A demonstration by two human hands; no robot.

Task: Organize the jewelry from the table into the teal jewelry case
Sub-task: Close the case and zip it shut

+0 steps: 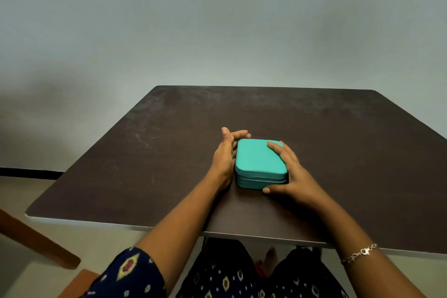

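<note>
Closed teal jewelry case on dark tabletop, my right hand gripping its right edge, my left hand resting slack against its left side

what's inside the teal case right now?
Cannot be seen: the teal case lies closed on the table. Visible only: the right hand grips its right side, fingers on top; the left hand rests against its left side.

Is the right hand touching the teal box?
Touching. In the head view the right hand rests its fingers on top of the box and its thumb against the front side.
</note>
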